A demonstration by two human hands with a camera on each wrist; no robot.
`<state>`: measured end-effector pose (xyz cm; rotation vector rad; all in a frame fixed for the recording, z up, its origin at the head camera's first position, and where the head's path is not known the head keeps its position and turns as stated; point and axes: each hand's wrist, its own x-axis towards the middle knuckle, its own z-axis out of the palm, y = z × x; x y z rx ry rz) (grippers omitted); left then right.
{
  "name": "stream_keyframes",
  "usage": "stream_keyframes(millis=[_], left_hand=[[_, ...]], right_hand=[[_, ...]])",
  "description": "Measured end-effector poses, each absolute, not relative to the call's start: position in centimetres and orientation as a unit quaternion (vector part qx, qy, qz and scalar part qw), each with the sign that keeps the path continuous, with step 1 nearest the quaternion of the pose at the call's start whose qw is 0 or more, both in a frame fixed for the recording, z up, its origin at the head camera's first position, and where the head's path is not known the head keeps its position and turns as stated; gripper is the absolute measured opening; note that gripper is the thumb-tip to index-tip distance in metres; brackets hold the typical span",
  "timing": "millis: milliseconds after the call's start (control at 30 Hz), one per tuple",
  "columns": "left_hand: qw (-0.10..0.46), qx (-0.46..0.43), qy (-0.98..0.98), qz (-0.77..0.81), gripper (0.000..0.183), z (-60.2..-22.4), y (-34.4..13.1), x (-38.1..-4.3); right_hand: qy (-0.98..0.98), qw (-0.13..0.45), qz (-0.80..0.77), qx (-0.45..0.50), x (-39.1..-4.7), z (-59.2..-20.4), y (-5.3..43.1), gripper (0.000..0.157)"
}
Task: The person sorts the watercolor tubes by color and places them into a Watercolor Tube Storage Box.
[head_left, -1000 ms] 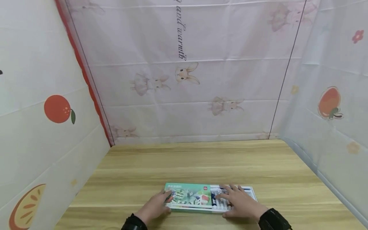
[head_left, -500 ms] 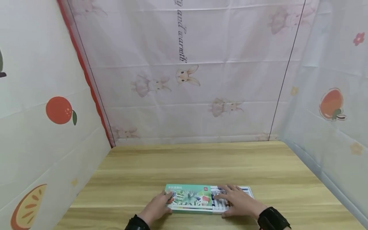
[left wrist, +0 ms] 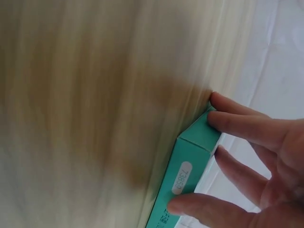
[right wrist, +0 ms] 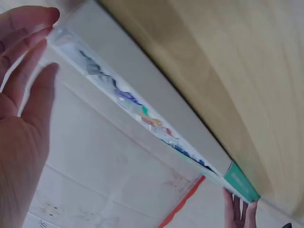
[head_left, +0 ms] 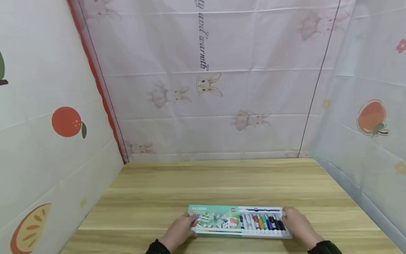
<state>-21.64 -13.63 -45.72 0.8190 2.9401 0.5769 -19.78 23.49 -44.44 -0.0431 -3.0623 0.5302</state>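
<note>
A flat paint set box lies on the wooden table in the head view, with a green printed sleeve [head_left: 215, 218] over its left half. From the sleeve's right end protrudes a white tray [head_left: 247, 233] with several paint tubes [head_left: 264, 222] and a brush [head_left: 263, 210]. My left hand [head_left: 179, 229] grips the sleeve's left end; in the left wrist view its thumb presses the long green side [left wrist: 178, 175] and its fingers lie at the end. At the tray's right end is my right hand [head_left: 297, 224], fingertips close against the edge, thumb apart from it in the right wrist view.
The wooden table [head_left: 203, 183] stretches beyond the box. Printed cloth walls [head_left: 196, 134] stand at its back, left and right.
My right hand has come off the top of the paint tubes and moved right to the tray's end, uncovering them. My left hand stays on the sleeve. The box appears slightly further right.
</note>
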Motion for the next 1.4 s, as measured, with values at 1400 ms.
stream_keyframes(millis=[1400], left_hand=[[-0.001, 0.227, 0.959, 0.169, 0.054, -45.5, -12.1, -22.0]], right_hand=[[-0.977, 0.040, 0.208, -0.025, -20.0, -45.0, 22.5, 0.018]])
